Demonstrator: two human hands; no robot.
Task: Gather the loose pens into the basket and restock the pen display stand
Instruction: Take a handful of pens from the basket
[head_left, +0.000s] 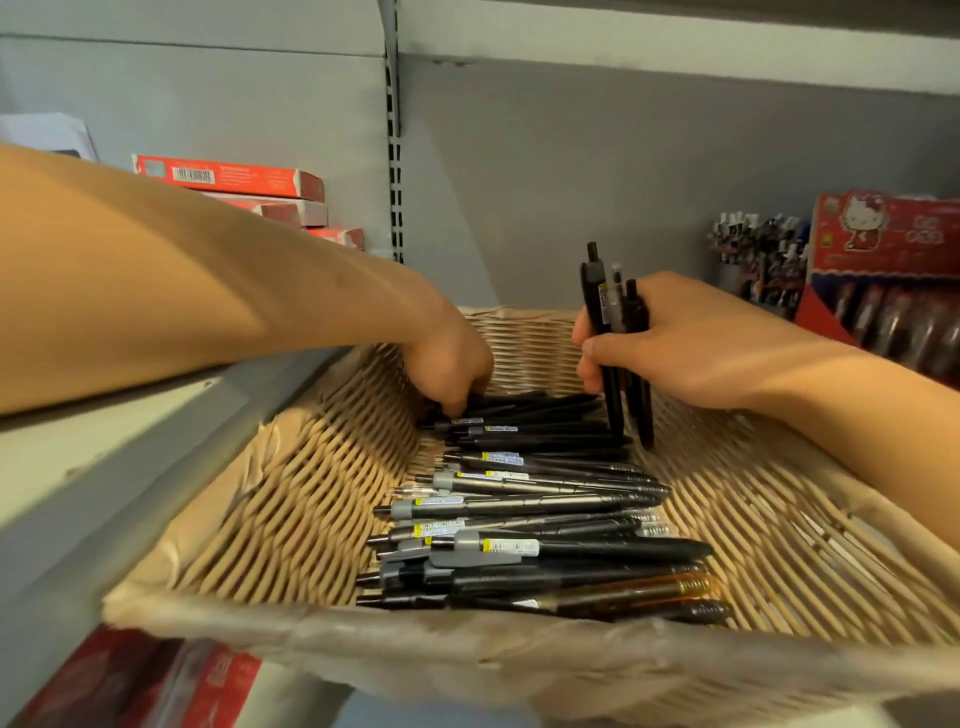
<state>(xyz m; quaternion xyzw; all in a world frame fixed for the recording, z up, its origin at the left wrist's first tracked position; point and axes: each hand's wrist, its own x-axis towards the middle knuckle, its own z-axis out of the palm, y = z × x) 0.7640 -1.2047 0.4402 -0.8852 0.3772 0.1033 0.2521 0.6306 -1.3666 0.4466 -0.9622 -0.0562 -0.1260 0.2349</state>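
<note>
Right hand: the right hand (685, 343) is curled round a bunch of pens (615, 332), thumb across the front, fingers wrapped behind.
Bunch of pens: about three or four dark pens, held upright, clicker ends above the fist, tips below it, reaching down to the heap just beneath.
Left hand: the left hand (452, 364) reaches down into the far end of the heap, across from the right fist; fingertips are bent onto the topmost pens, but whether they pinch one cannot be told.
Heap of pens (535, 525): dark pens with grey clips and yellow-and-white stickers, lying crosswise, stretching from under both hands toward the near rim.
Basket (291, 499): woven, shallow, wrapped in clear film, holding the heap; both hands are inside it.
Display stand (758, 249): beyond the right wrist, well apart from the grip, pens standing in it.
Red boxes (234, 179): stacked behind the left forearm.
Cartoon cat box (883, 234): just beside the stand, past the right wrist.
</note>
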